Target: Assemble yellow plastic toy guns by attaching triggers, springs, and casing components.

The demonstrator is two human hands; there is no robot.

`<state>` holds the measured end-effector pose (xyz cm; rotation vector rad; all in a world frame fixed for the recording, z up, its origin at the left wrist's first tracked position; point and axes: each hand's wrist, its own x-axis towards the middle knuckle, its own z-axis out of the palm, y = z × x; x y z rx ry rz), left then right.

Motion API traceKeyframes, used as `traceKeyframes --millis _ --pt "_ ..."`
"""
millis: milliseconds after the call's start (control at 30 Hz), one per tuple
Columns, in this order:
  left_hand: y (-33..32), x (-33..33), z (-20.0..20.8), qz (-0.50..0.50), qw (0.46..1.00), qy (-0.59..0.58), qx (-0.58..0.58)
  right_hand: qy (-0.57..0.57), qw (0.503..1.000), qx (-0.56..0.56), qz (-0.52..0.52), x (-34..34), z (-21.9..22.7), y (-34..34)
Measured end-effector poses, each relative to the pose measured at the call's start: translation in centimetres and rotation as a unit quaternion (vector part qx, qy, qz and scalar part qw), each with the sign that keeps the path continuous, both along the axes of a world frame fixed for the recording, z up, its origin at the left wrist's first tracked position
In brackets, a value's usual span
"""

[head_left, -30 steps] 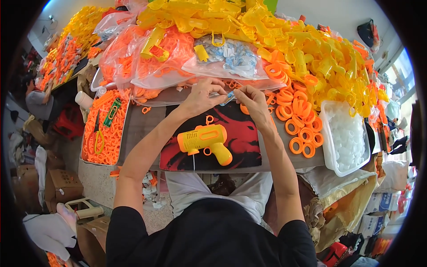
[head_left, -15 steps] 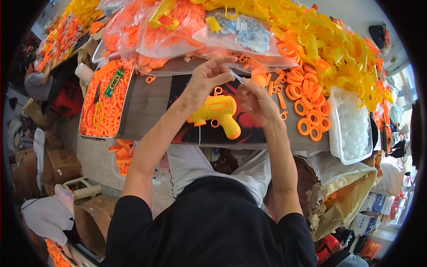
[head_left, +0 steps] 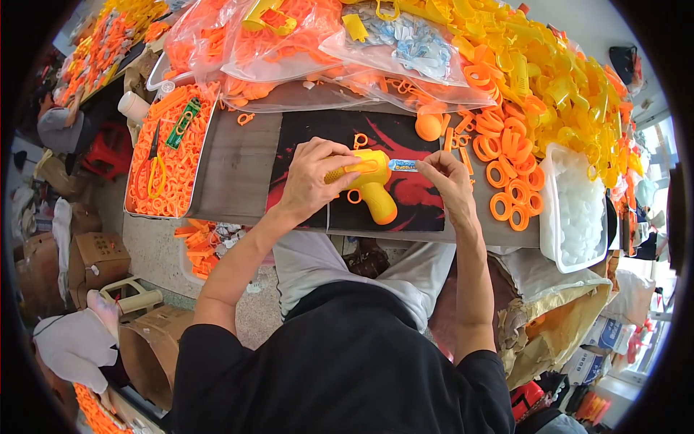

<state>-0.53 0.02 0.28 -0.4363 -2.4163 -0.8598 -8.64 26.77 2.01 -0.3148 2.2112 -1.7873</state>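
Note:
A yellow toy gun (head_left: 377,202) with an orange-tipped grip lies on a black and red mat (head_left: 419,206) in front of me. My left hand (head_left: 316,177) grips the rear of its body, fingers over the top. Between thumb and fingertips, my right hand (head_left: 450,182) pinches the right end of a small blue printed sticker (head_left: 403,166). The sticker's left end meets the gun's right end; whether it is stuck there I cannot tell. Small orange ring parts (head_left: 360,140) show just above and below the gun.
To the left stands a tray of orange parts (head_left: 170,195) with scissors (head_left: 153,170) on top. Orange rings (head_left: 518,192), a white bin (head_left: 553,239) of translucent pieces and heaped yellow shells (head_left: 528,72) are at right. Plastic bags (head_left: 289,65) of orange parts line the back.
Both hands have come down from above the gun, where they held a small strip together. My left hand now grips the gun; my right has moved rightward with the sticker.

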Motion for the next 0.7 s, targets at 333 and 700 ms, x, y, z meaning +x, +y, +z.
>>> traceKeyframes --millis 333,700 --pt "0.2 0.3 0.1 0.018 1.0 0.016 -0.017 0.103 0.986 0.083 0.102 -1.4 -0.9 -4.0" --pt "0.4 0.6 -0.1 0.055 0.998 -0.035 0.022 0.247 0.951 0.151 0.105 -0.4 1.3 -4.9"
